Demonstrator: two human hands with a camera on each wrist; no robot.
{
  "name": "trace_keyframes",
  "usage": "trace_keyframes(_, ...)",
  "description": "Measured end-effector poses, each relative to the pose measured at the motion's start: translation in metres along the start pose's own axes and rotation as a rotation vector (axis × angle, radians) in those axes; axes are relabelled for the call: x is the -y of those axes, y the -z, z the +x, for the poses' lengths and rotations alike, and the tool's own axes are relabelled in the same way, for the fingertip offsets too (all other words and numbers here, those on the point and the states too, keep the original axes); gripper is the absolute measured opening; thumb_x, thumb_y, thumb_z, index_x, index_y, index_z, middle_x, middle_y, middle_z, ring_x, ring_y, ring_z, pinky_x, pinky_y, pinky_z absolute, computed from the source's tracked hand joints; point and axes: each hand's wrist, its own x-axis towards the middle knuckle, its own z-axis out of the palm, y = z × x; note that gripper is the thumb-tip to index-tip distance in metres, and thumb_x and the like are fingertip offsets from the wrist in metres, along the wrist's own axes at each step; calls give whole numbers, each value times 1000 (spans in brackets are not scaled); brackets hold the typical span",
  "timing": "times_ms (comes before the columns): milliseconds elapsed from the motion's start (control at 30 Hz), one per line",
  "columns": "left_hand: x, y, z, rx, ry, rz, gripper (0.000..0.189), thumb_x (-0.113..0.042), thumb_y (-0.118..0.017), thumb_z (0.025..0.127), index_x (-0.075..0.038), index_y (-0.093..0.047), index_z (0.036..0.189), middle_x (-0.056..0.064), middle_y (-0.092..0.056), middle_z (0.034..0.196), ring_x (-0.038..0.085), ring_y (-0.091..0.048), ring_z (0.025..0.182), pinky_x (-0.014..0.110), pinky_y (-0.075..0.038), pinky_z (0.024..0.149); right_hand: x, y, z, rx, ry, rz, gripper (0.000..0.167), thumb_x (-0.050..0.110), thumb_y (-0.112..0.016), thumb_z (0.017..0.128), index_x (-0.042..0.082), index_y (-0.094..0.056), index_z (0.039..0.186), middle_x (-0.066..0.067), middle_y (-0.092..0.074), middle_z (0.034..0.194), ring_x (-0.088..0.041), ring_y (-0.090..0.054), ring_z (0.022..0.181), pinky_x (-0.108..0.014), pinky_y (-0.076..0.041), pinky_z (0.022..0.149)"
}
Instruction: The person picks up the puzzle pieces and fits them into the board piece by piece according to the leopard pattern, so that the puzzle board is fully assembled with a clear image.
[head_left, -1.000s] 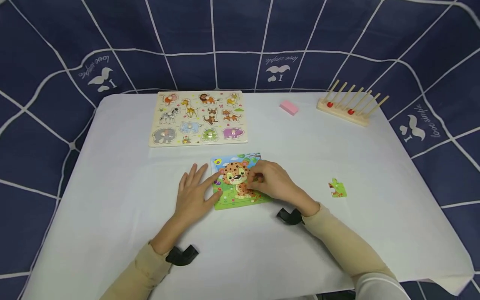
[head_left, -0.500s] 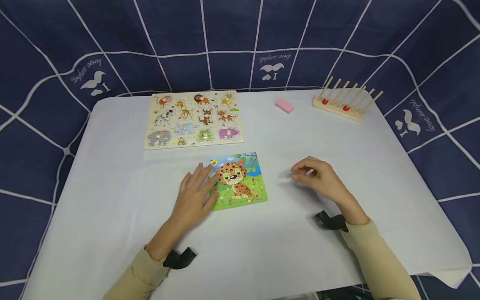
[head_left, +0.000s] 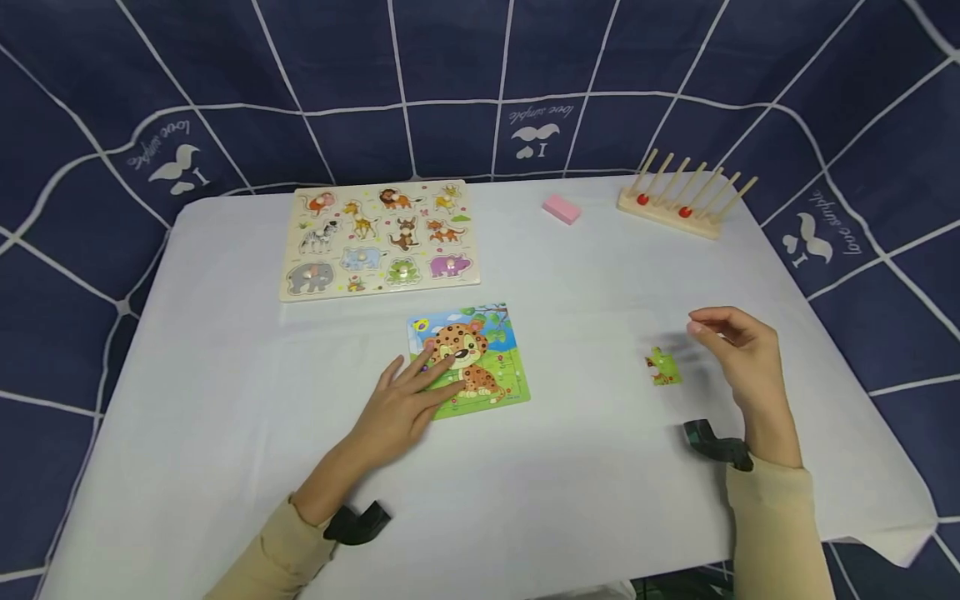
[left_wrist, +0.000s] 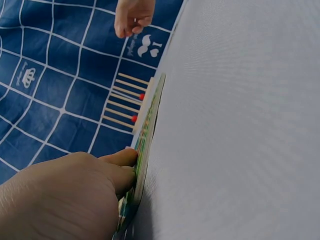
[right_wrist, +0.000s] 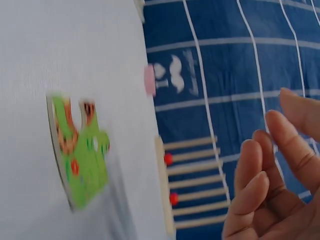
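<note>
A square leopard jigsaw puzzle (head_left: pixel 487 375) lies on the white table in the head view. My left hand (head_left: pixel 397 408) rests on its left part with fingers spread straight across the leopard. From the left wrist, the puzzle's edge (left_wrist: pixel 142 165) shows as a thin layered board under the fingers. One loose green jigsaw piece (head_left: pixel 663 367) lies flat to the right of the puzzle. My right hand (head_left: pixel 746 358) hovers just right of that piece, fingers loosely bent and holding nothing. In the right wrist view the loose piece (right_wrist: pixel 80 150) stands apart from the fingertips (right_wrist: pixel 252 150).
Behind the leopard puzzle lies a wooden animal peg puzzle (head_left: pixel 382 237). A pink block (head_left: pixel 562 209) sits at the back middle. At the back right stands a wooden peg rack (head_left: pixel 667 215) with red beads. A dark blue checked cloth (head_left: pixel 450 58) hangs behind the table.
My right hand has left the leopard puzzle and swung right, past the loose piece. My left hand has slid further onto the puzzle. The camera view has shifted slightly.
</note>
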Motion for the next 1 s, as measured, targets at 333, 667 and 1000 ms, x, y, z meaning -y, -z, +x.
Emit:
trace_keyframes(333,1,-1,0,-12,-8,-25,36,-21,-54,99,-30,-62,133,-3,-43,153,28,-25,149,61,-17,117,-13,28,-1,-85,-31,127,21,-10,-70,82,-2,-72,102,8,-71,86,-4,-61,77,-10,-48,66)
trace_keyframes(667,3,-2,-2,-21,3,-41,36,-21,-54,99,-30,-62,133,-3,-42,154,27,-22,150,60,-14,118,-21,36,2,59,-29,-82,27,-4,-70,86,1,-69,113,16,-70,92,0,-61,79,-12,-44,66)
trace_keyframes(1000,3,-3,1,-21,-7,-54,36,-22,-54,99,-30,-62,133,-2,-42,154,28,-23,150,60,-14,117,-29,40,0,263,-60,-205,37,1,-69,88,2,-62,124,18,-67,105,1,-61,85,-11,-48,70)
